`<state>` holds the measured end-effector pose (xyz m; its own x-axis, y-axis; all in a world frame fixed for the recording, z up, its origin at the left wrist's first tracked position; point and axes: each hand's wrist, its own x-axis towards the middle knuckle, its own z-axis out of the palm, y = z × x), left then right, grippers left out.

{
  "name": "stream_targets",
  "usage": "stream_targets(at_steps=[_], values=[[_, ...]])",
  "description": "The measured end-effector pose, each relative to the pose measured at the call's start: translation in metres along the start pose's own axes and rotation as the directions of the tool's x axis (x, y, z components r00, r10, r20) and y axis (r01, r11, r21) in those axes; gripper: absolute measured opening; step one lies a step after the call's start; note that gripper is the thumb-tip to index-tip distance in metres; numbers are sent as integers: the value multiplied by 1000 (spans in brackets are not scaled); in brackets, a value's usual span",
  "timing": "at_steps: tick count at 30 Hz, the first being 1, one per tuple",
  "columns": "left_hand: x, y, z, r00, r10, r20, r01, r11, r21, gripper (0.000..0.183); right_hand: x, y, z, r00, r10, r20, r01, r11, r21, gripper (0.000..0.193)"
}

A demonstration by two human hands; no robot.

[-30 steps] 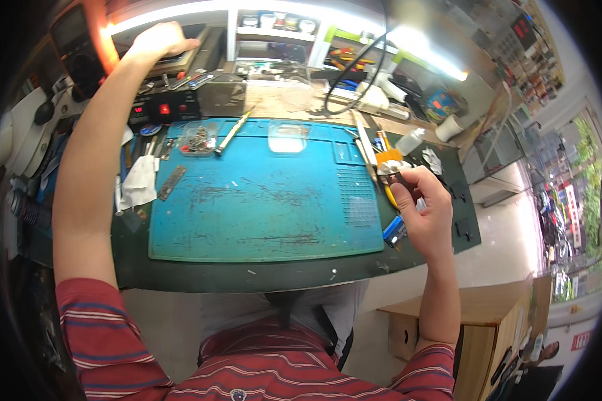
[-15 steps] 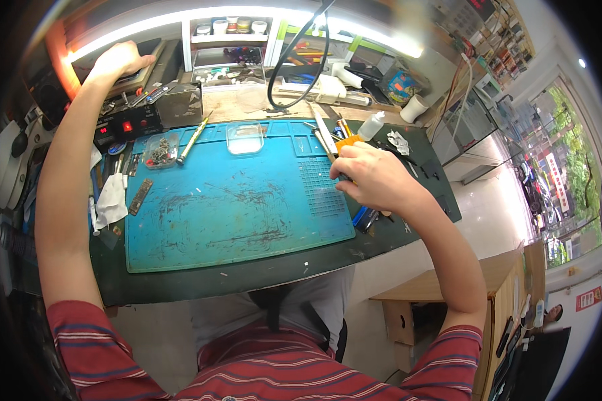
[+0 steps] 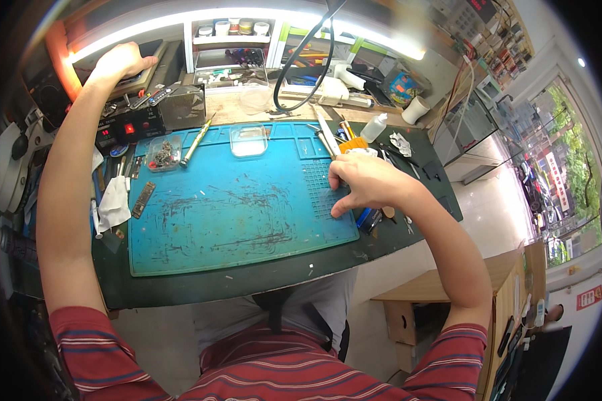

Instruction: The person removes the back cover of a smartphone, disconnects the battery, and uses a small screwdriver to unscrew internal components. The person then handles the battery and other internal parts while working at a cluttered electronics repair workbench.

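My left hand reaches to the far left, over a flat dark slab on top of a black box with a lit red switch. Its thumb stretches along the slab, while the other fingers are hidden behind the hand. Above the right edge of the blue work mat, my right hand is open, thumb and fingers apart with nothing visible between them. Close to it are a white-handled tool, an orange block and a blue item.
A clear tub of small metal parts, a yellow-green screwdriver and a clear lidless box lie along the mat's far side. A black cable loop hangs above. A white squeeze bottle stands at the right.
My right hand's thumb and fingers have spread apart from a more closed curl, and the hand has lowered slightly. The left hand stays put. The whole view has shifted a little.
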<state>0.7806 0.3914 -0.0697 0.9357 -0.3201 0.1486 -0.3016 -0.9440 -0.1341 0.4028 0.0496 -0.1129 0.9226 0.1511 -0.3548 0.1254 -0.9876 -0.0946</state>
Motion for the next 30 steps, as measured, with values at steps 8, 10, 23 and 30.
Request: stream_targets(at_steps=[8, 10, 23, 30], values=[[2, -9, 6, 999, 12, -41, -11, 1000, 7, 75, 0, 35, -11, 968, 55, -246, 29, 945, 325, 28], [-1, -3, 0, 1000, -2, -24, 2, 1000, 3, 73, -10, 48, -18, 951, 129, -281, 13, 890, 455, 28], [-9, 0, -5, 999, 7, -33, -8, 1000, -13, 72, 28, 12, 1, 392, -216, -894, 4, 972, -233, 14], [-5, -7, -3, 999, 34, -33, -34, 999, -17, 76, 58, 21, 24, 502, -168, -848, -68, 970, -233, 24]])
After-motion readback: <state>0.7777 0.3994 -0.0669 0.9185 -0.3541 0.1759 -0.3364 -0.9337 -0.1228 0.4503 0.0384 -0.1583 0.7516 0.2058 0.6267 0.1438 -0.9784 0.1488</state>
